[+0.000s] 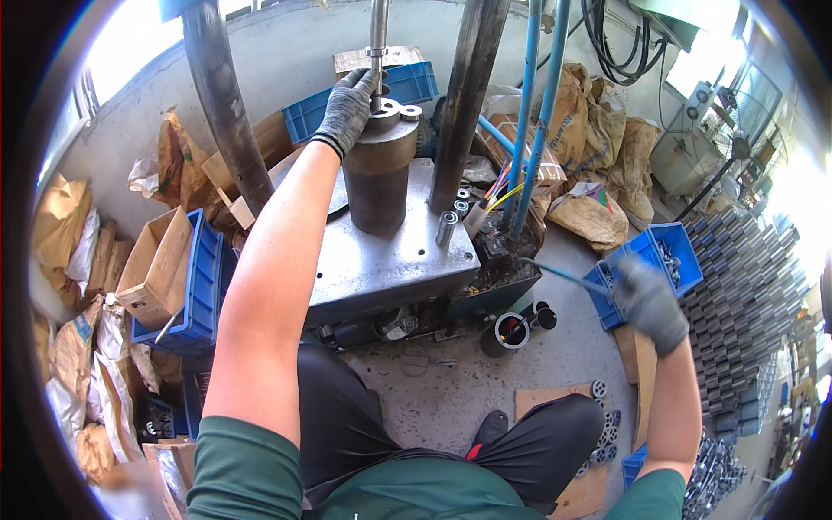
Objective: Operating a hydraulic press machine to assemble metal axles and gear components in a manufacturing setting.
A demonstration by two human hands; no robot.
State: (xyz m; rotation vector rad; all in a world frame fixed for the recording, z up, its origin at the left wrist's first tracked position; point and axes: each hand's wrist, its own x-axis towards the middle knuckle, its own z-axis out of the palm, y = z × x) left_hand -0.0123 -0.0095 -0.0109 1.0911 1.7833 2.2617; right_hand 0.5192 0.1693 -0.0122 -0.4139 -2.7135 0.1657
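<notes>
My left hand (pixel 349 106), in a grey knit glove, is closed around the lower part of an upright metal rod (pixel 378 62). Below it, metal rings (pixel 410 113) lie on top of a thick dark steel cylinder (pixel 379 178). That cylinder stands on a grey steel machine table (pixel 373 264). To the right, my right hand (pixel 652 305), gloved alike, is blurred by motion, and its fingers cannot be made out. A thin blue lever (pixel 562 274) runs up to its finger side; whether I grip it is unclear. The hand partly covers blue bins (pixel 679 250) with small metal parts.
Dark posts (pixel 468 95) and blue pipes (pixel 529 113) rise behind the table. Small ring-shaped parts (pixel 446 227) stand at its right corner. Black cups (pixel 505 334) sit on the floor. Stacked metal tubes (pixel 745 312) line the right; a blue crate (pixel 204 286) with cardboard is left.
</notes>
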